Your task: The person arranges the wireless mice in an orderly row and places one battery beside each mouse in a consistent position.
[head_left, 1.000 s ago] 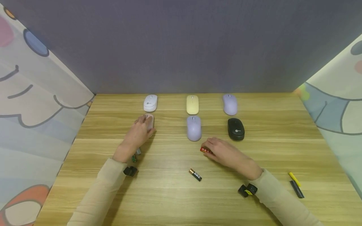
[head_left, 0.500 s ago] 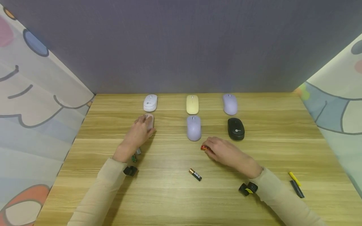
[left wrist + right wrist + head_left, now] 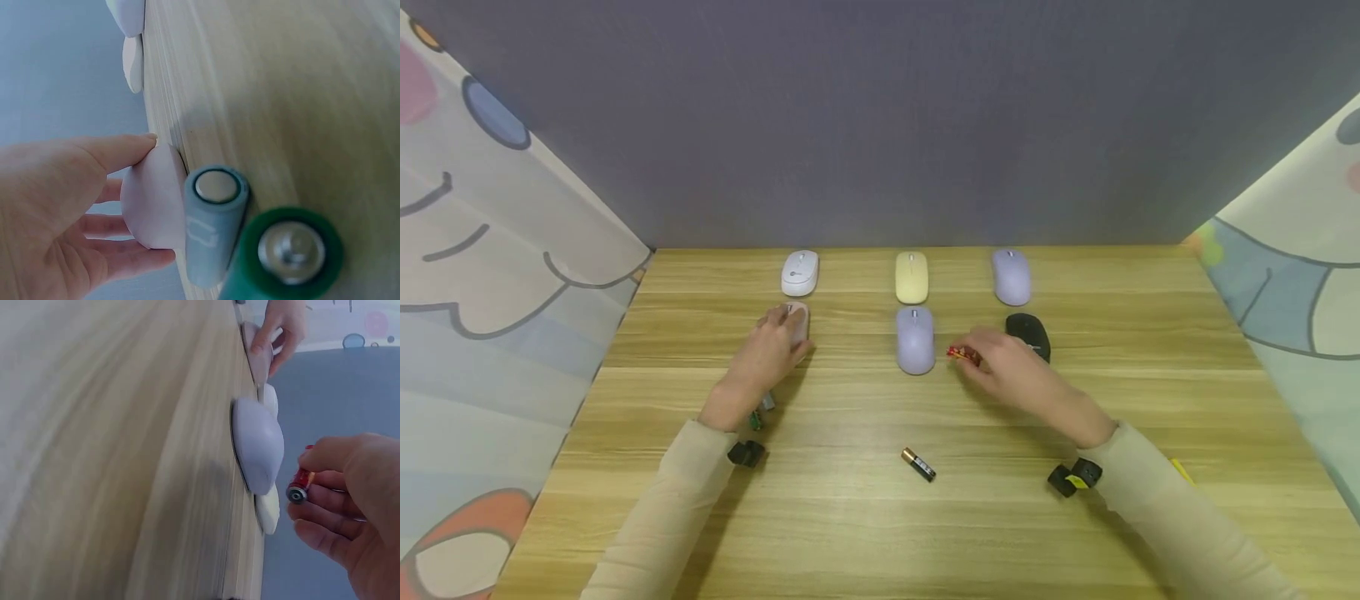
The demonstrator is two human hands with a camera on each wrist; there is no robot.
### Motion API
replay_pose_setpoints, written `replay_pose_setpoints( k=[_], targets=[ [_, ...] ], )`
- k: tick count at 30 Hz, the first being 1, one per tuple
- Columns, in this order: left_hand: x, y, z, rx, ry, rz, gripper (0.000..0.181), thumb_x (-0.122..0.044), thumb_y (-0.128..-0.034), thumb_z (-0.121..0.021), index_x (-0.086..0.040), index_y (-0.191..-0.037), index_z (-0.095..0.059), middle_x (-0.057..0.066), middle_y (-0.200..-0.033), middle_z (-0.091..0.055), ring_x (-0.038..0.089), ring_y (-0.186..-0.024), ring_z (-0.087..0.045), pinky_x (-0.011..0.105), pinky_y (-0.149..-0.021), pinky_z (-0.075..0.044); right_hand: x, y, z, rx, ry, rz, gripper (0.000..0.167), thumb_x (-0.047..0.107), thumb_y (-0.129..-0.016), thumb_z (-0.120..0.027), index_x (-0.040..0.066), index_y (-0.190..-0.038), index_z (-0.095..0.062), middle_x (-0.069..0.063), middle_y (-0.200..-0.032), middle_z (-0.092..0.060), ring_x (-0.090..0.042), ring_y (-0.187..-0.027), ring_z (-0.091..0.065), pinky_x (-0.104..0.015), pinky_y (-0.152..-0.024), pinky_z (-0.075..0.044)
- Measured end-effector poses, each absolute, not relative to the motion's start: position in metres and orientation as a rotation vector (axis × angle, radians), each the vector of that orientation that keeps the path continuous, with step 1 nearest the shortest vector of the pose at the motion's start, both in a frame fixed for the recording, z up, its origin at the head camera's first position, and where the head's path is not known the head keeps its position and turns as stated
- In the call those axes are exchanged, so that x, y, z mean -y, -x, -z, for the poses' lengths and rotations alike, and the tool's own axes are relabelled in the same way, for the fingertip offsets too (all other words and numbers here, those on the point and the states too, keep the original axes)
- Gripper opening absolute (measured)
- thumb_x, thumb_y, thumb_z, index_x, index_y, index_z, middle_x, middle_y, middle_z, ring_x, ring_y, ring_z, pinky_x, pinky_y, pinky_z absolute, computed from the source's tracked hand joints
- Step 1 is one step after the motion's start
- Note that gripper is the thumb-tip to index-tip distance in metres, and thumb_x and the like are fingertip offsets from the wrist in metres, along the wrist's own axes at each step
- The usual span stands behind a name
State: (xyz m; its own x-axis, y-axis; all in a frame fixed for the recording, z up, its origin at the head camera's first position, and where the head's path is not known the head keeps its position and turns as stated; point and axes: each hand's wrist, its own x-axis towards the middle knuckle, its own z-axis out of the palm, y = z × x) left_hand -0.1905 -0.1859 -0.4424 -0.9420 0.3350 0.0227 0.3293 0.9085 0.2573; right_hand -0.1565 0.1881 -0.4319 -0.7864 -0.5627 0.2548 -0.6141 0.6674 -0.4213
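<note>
My left hand [image 3: 763, 357] lies over a pale pink computer mouse [image 3: 153, 200]. In the left wrist view its thumb and fingers grip the mouse from both sides. A grey battery [image 3: 212, 237] and a green battery [image 3: 287, 250] lie just behind that mouse. My right hand [image 3: 1011, 371] pinches a red battery [image 3: 301, 485] between thumb and fingers, raised above the table in the right wrist view. Left of the red battery sits a lavender mouse [image 3: 915, 342]. The black mouse [image 3: 1030, 332] is partly hidden behind my right hand.
White [image 3: 799, 273], yellow [image 3: 912, 278] and lavender [image 3: 1011, 277] mice form a back row along the grey partition [image 3: 910, 125]. A black battery with a copper end [image 3: 918, 465] lies near the front. Part of a yellow battery [image 3: 1182, 471] shows past the right sleeve.
My right hand has lifted the red battery and carried it up and right, covering part of the black mouse. The right sleeve now hides a black battery. My left hand stays put.
</note>
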Motion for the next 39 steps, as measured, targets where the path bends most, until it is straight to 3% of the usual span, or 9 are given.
replay_pose_setpoints(
  k=[6, 13, 21, 24, 27, 31, 35, 39],
  targets=[
    [0.185, 0.190, 0.443, -3.048, -0.527, -0.399, 0.059, -0.023, -0.0988, -0.072, 0.008, -0.144, -0.050, 0.043, -0.142, -0.047, 0.061, -0.121, -0.056, 0.063, -0.094, -0.056, -0.202, 0.167, 0.429, 2.737, -0.880, -0.771, 0.020, -0.001, -0.089, -0.077, -0.001, -0.108, -0.072, -0.011, -0.097, -0.073, -0.019, -0.078, -0.065, -0.034, -0.063, -0.058],
    [0.184, 0.190, 0.444, -3.054, -0.525, -0.374, 0.060, -0.024, -0.0988, -0.072, 0.008, -0.144, -0.050, 0.043, -0.142, -0.047, 0.061, -0.121, -0.057, 0.064, -0.094, -0.056, -0.219, 0.177, 0.428, 2.605, -0.802, -0.849, 0.019, -0.009, -0.086, -0.077, -0.005, -0.104, -0.071, -0.012, -0.088, -0.069, -0.020, -0.072, -0.064, -0.036, -0.059, -0.057],
    [0.184, 0.189, 0.441, -3.051, -0.519, -0.379, 0.060, -0.023, -0.0986, -0.073, 0.008, -0.144, -0.050, 0.043, -0.142, -0.047, 0.061, -0.121, -0.056, 0.064, -0.094, -0.056, -0.234, 0.188, 0.429, 2.605, -0.647, -0.848, 0.019, -0.007, -0.087, -0.077, -0.008, -0.104, -0.068, -0.017, -0.085, -0.067, -0.026, -0.070, -0.066, -0.041, -0.059, -0.059],
    [0.184, 0.189, 0.441, -3.053, -0.521, -0.378, 0.060, -0.024, -0.0987, -0.073, 0.007, -0.145, -0.050, 0.043, -0.142, -0.046, 0.061, -0.121, -0.056, 0.063, -0.094, -0.056, -0.242, 0.194, 0.433, 2.607, -0.582, -0.874, 0.020, -0.008, -0.087, -0.076, -0.009, -0.105, -0.068, -0.018, -0.085, -0.066, -0.028, -0.071, -0.065, -0.036, -0.061, -0.057],
    [0.185, 0.190, 0.441, -3.058, -0.524, -0.369, 0.060, -0.023, -0.0987, -0.072, 0.008, -0.145, -0.050, 0.043, -0.142, -0.047, 0.061, -0.121, -0.056, 0.063, -0.094, -0.056, -0.250, 0.200, 0.437, 2.599, -0.518, -0.942, 0.021, -0.008, -0.088, -0.075, -0.011, -0.107, -0.068, -0.020, -0.085, -0.066, -0.025, -0.072, -0.062, -0.020, -0.063, -0.052],
    [0.184, 0.190, 0.442, -3.061, -0.525, -0.367, 0.059, -0.023, -0.0985, -0.073, 0.008, -0.144, -0.050, 0.043, -0.142, -0.047, 0.061, -0.121, -0.056, 0.063, -0.093, -0.057, -0.262, 0.212, 0.444, 2.583, -0.380, -1.111, 0.022, -0.005, -0.092, -0.072, -0.014, -0.111, -0.067, -0.025, -0.089, -0.066, -0.008, -0.076, -0.057, -0.004, -0.067, -0.042],
    [0.184, 0.189, 0.441, -3.056, -0.538, -0.384, 0.059, -0.022, -0.0982, -0.073, 0.009, -0.143, -0.050, 0.043, -0.142, -0.047, 0.061, -0.122, -0.056, 0.063, -0.094, -0.057, -0.277, 0.222, 0.449, 2.627, -0.169, -1.206, 0.027, 0.006, -0.097, -0.069, -0.013, -0.118, -0.067, -0.029, -0.098, -0.067, 0.006, -0.077, -0.051, -0.002, -0.066, -0.041],
    [0.184, 0.189, 0.441, -3.052, -0.548, -0.385, 0.059, -0.022, -0.0985, -0.073, 0.009, -0.143, -0.050, 0.043, -0.142, -0.047, 0.061, -0.123, -0.055, 0.063, -0.094, -0.056, -0.291, 0.232, 0.451, 2.752, -0.007, -1.190, 0.038, 0.022, -0.102, -0.067, -0.008, -0.125, -0.066, -0.028, -0.109, -0.069, 0.000, -0.082, -0.054, -0.005, -0.065, -0.042]
  ],
)
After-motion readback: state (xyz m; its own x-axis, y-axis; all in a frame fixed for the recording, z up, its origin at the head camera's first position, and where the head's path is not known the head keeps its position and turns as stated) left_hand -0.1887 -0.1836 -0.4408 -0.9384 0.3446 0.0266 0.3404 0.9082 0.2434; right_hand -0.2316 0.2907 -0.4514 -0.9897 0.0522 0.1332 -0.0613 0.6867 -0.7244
